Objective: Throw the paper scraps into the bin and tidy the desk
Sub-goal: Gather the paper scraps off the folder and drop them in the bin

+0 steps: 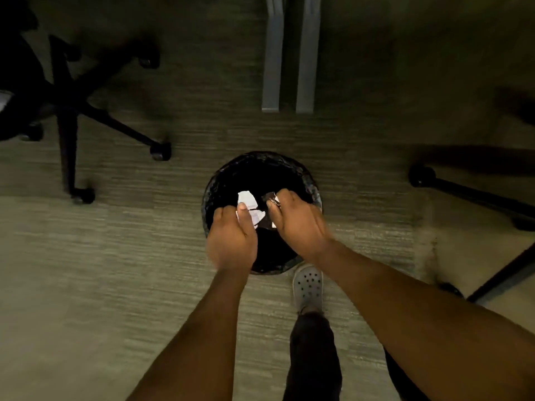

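Your hands are over the round black bin (262, 169) on the carpet. Your left hand (231, 235) pinches white torn paper scraps (249, 205). Your right hand (298, 221) pinches a small dark scrap (270, 197). The bin's inside is too dark to see.

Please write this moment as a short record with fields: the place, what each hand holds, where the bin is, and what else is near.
place: carpet floor
bin: black, round, under both hands
left hand: holds white paper scraps over the bin
right hand: holds a small scrap over the bin
shoe: grey, beside the bin
chair base: far left
desk legs: beyond the bin
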